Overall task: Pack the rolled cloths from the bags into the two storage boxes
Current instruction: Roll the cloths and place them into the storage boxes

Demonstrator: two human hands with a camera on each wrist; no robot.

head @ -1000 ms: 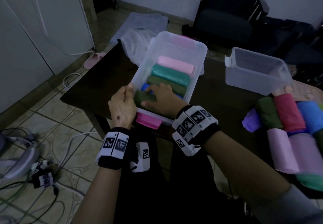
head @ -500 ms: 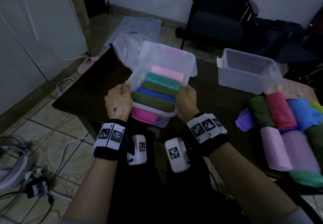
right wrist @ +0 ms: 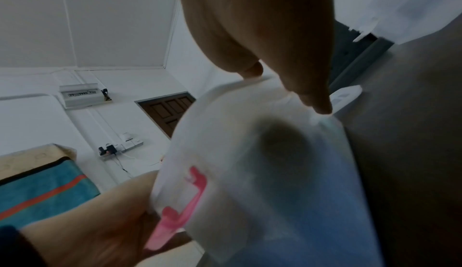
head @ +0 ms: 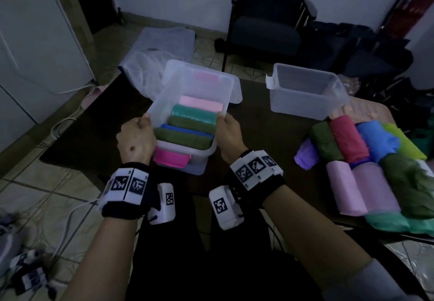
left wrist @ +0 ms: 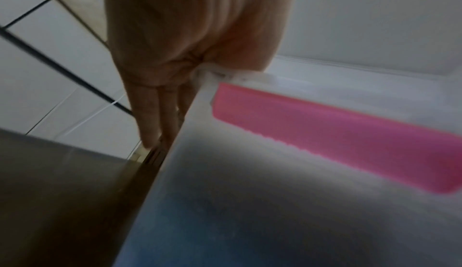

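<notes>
Storage box, filled with rolls, gripped at both sides by left hand and right hand; keep it level when shifting.

A dark table fills the frame's middle, carrying an empty clear box at upper right, loose rolled cloths at right, and a crumpled plastic bag at upper left.

A dark armchair stands against the white wall beyond the dark table. White cables trail over the tiled floor at the left, beside white cabinets. The right wrist view shows a brown door and a wall socket.
</notes>
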